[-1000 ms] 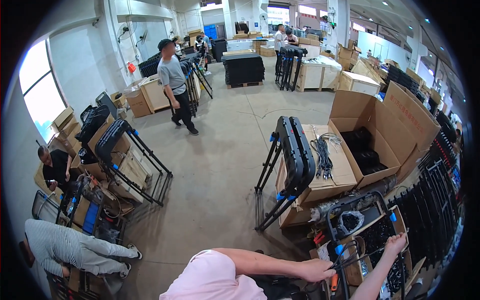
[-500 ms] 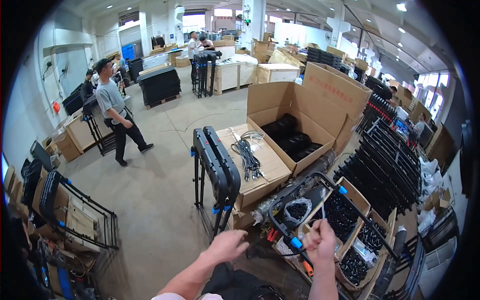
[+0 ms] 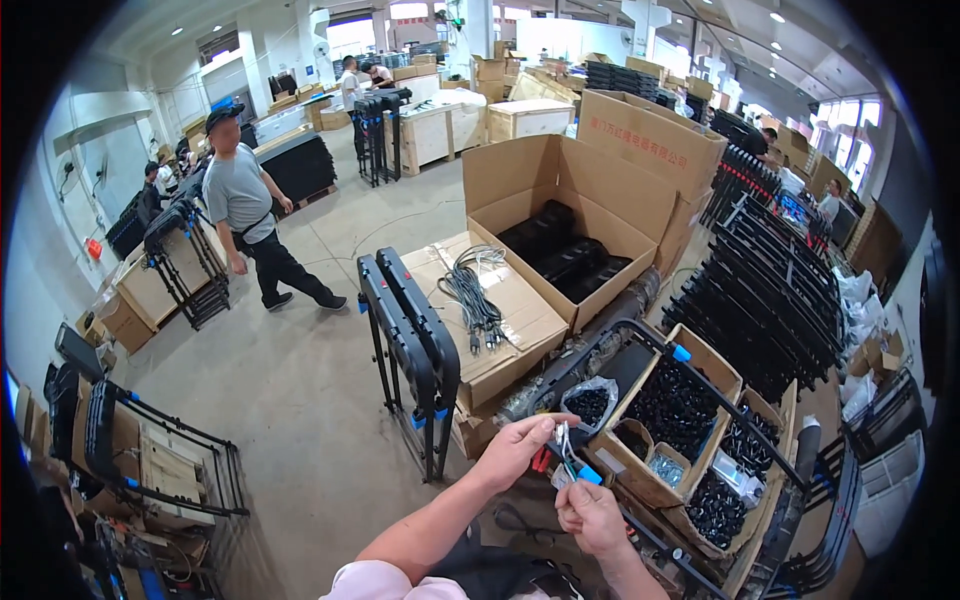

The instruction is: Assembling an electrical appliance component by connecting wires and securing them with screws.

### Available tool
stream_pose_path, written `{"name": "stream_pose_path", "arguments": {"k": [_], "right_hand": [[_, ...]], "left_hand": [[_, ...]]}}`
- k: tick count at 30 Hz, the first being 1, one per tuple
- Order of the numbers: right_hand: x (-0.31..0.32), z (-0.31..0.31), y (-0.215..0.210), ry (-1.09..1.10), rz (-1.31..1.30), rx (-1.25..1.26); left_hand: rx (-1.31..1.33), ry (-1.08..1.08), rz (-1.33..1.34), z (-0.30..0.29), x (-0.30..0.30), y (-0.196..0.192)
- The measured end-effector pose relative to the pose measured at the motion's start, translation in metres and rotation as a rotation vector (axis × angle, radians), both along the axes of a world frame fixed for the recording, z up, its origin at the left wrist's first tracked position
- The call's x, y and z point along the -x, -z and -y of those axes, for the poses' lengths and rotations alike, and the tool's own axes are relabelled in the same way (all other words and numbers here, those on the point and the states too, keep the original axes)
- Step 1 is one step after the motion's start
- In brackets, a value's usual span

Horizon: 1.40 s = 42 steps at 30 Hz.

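My left hand (image 3: 517, 452) is closed, its thumb and forefinger pinching one end of a small bundle of thin wires (image 3: 566, 446), whitish and dark. Just below and to the right, my right hand (image 3: 592, 518) is closed on the lower part of that bundle. What exactly ends the wires is too small to make out. Both hands are over the near left corner of a black tubular frame (image 3: 722, 400) with blue fittings, which lies across the parts boxes. One blue fitting (image 3: 588, 476) is right beside my fingers. Red handles (image 3: 541, 459) of a tool show behind my left hand.
Open cartons of small black parts (image 3: 672, 402) lie under the frame, with a plastic bag of black pieces (image 3: 590, 402). Folded black frames (image 3: 410, 345) stand ahead. Coiled cables (image 3: 472, 300) lie on a carton beside an open box (image 3: 610, 215). A person (image 3: 243, 195) walks at left.
My right hand has come down and left from over the parts boxes, and my left hand has moved right to meet it at the wires. The walking person has turned toward me.
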State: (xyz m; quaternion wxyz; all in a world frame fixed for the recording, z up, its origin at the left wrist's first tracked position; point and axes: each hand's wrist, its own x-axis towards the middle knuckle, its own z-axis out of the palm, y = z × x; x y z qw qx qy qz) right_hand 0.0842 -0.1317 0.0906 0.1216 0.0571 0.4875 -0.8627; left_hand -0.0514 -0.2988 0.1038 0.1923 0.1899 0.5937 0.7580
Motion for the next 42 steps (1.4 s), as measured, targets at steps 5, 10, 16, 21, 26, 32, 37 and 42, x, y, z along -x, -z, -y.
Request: {"name": "stream_pose_path", "arguments": {"k": [5,10,16,21,26,32,37,42], "right_hand": [[-0.002,-0.008,0.017,-0.008,0.042,0.034],[-0.002,-0.023,0.021,0.013,0.05,0.292],[-0.009,-0.039,0.031,-0.019,0.092,0.394],[-0.019,-0.049,0.043,-0.079,0.084,0.433],[-0.028,-0.055,0.05,-0.112,0.078,0.483],[-0.043,-0.058,0.064,-0.155,0.043,0.293],[-0.054,-0.061,0.066,-0.192,0.09,0.168],[-0.064,-0.059,0.07,-0.111,0.059,0.096]], "left_hand": [[-0.209,0.328,0.315,-0.013,0.007,0.023],[-0.472,0.488,0.511,-0.029,-0.003,0.04],[-0.321,0.368,0.496,-0.043,-0.02,0.046],[-0.333,0.356,0.474,-0.049,-0.03,0.058],[-0.373,0.279,0.554,-0.054,-0.044,0.056],[-0.434,0.298,0.585,-0.052,-0.062,0.06],[-0.395,0.304,0.62,-0.047,-0.075,0.064],[-0.35,0.208,0.648,-0.051,-0.094,0.061]]}}
